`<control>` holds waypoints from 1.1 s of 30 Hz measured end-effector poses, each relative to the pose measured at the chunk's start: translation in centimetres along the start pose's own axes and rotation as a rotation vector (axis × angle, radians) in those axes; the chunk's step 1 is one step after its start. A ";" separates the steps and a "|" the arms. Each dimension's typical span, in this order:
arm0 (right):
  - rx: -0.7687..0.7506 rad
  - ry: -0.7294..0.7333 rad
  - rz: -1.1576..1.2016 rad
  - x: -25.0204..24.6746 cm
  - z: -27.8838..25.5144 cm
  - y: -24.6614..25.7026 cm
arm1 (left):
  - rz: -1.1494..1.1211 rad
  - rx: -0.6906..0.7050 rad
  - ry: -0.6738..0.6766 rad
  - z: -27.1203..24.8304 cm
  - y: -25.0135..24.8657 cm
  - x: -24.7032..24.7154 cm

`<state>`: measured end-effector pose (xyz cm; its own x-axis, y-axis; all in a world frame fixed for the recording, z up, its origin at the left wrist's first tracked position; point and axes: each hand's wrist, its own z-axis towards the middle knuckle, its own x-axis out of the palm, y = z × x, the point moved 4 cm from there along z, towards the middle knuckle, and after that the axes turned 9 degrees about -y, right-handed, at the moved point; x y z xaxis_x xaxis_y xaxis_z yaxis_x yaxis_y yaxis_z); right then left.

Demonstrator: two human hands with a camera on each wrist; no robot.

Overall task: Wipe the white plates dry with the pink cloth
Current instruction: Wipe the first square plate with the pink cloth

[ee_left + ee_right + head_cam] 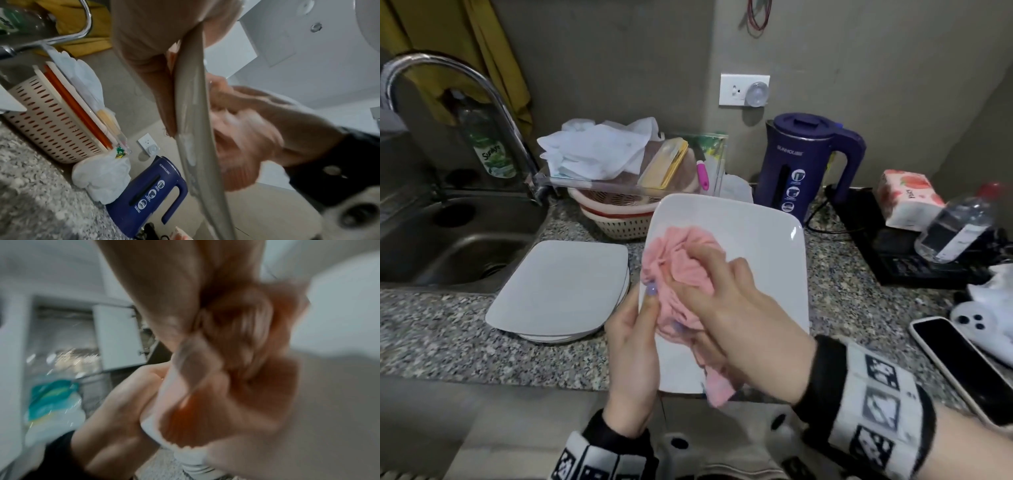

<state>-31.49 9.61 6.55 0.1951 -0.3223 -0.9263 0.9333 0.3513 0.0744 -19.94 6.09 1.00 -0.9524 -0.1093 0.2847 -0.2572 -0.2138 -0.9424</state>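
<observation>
A white rectangular plate (753, 240) is held tilted above the counter's front edge. My left hand (633, 339) grips its left rim, thumb on the face. My right hand (726, 294) holds a bunched pink cloth (674, 250) pressed against the plate's face. In the left wrist view the plate (193, 123) shows edge-on, with the left hand (152, 53) on its rim and the cloth (240, 141) on its right side. The right wrist view is blurred; the right hand (164, 293) grips the cloth (242, 353) there. A stack of white plates (558, 287) lies face down to the left.
A steel sink (448, 236) and tap (448, 78) are at the left. Behind stand a perforated basket (616, 219) with cloths, and a blue kettle (804, 161). To the right lie a tissue pack (907, 198), a water bottle (959, 222) and a phone (962, 366).
</observation>
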 end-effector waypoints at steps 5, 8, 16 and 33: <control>0.214 -0.160 -0.119 -3.1 3.1 -4.1 | -0.057 -0.088 0.031 -0.9 0.3 0.1; 0.032 -0.025 -0.092 -1.8 2.7 -1.5 | -0.032 -0.063 0.008 -0.6 0.3 0.1; -0.056 0.012 0.035 -1.2 0.3 -0.6 | -0.041 -0.054 -0.003 -0.5 0.1 -1.1; -0.031 -0.033 0.080 -1.0 1.0 0.5 | -0.159 -0.163 -0.042 0.2 0.2 -1.3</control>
<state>-30.91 9.25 7.92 0.2787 -0.3209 -0.9052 0.9047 0.4040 0.1353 -18.72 5.99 0.48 -0.8912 -0.1276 0.4354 -0.4294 -0.0723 -0.9002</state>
